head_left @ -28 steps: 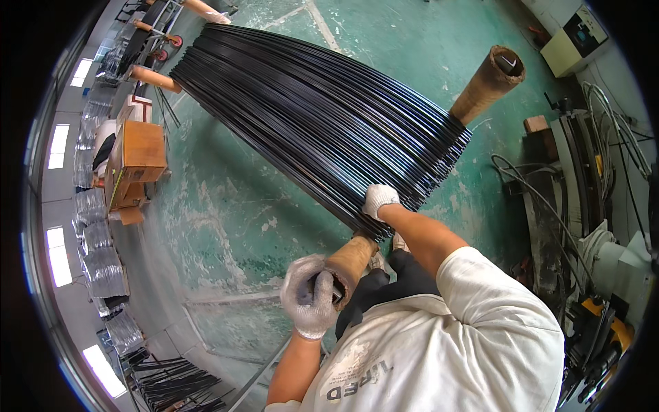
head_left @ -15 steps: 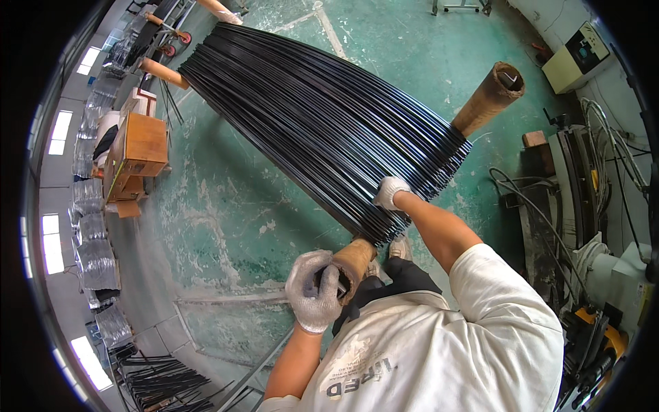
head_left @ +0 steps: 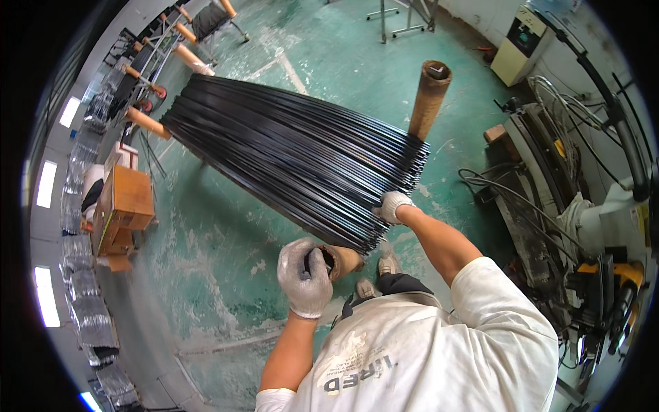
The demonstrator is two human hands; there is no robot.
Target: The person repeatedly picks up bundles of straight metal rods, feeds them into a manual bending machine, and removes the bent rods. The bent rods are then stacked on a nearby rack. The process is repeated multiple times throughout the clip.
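A wide layer of long, thin black rods stretches from the far left down toward me, between upright brown cardboard tubes. My left hand, in a grey-white knitted glove, curls around the rim of the near cardboard tube. Its thumb lies by the tube's dark mouth; the fingertips are partly hidden. At the near ends of the rods, my right hand, also gloved, has its fingers closed over several of them; how many is hidden. Another cardboard tube stands at the layer's right corner.
Machinery with cables lines the right side, near a cream cabinet. Brown boxes stand at left. More cardboard tubes bound the far end of the rods, with wheeled racks beyond. My shoes are below the rods' near ends.
The rods and their tubes have shifted left in view, and the far end sits lower. The machinery has also shifted left. Both hands keep to about the same places on the tube and rods.
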